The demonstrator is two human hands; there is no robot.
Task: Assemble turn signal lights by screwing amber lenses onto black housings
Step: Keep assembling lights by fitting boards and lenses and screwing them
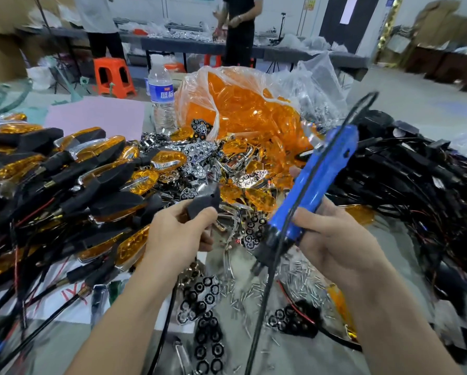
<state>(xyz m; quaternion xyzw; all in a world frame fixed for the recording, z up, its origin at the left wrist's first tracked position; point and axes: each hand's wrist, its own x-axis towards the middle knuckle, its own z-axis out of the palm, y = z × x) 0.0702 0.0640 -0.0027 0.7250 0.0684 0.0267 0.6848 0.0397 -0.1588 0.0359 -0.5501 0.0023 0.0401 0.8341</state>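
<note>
Gripping 1 blk housing (pixel 204 203) — 1 screwdriver (pixel 318 180)

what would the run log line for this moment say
left hand: grips black housing | right hand: grips blue electric screwdriver, tip down | loose screws: scattered below the tip | amber lenses: bagged, behind the hands

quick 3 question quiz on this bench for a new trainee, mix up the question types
1. True or false: the left hand grips a black housing.
2. What does the right hand hold? A) a hammer B) a blue electric screwdriver C) pliers
3. Fill in: the big heap of loose amber lenses behind the hands sits in a clear plastic ____.

Key: 1 true; 2 B; 3 bag.
</note>
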